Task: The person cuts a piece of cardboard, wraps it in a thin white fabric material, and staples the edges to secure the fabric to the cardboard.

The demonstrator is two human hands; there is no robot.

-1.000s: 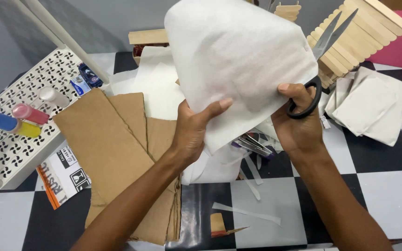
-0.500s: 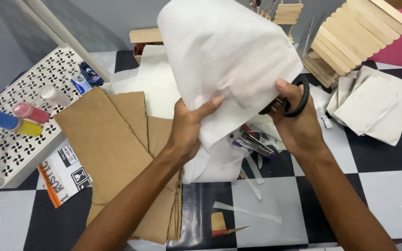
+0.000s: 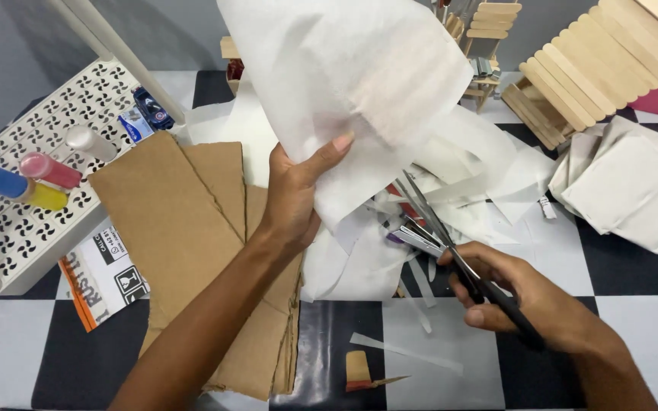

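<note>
My left hand [image 3: 295, 190] pinches the lower edge of a large white paper sheet [image 3: 352, 76] and holds it up over the table. My right hand [image 3: 523, 293] grips black-handled scissors [image 3: 451, 247] low at the right, blades pointing up-left toward the paper's bottom edge, slightly apart. White paper scraps and strips [image 3: 420, 228] lie beneath the blades. Brown cardboard sheets [image 3: 184, 228] lie flat under my left forearm.
A white perforated tray [image 3: 9, 228] at the left holds coloured paint tubes [image 3: 32, 183]. Craft-stick structures [image 3: 580, 68] stand at the back right, folded white paper pieces [image 3: 626, 183] beside them. A printed packet [image 3: 104, 278] and a small wooden piece [image 3: 359, 369] lie on the checkered tabletop.
My right hand has dropped with the scissors from beside the raised paper down to the table at the right. The left hand still holds the sheet, shifted slightly.
</note>
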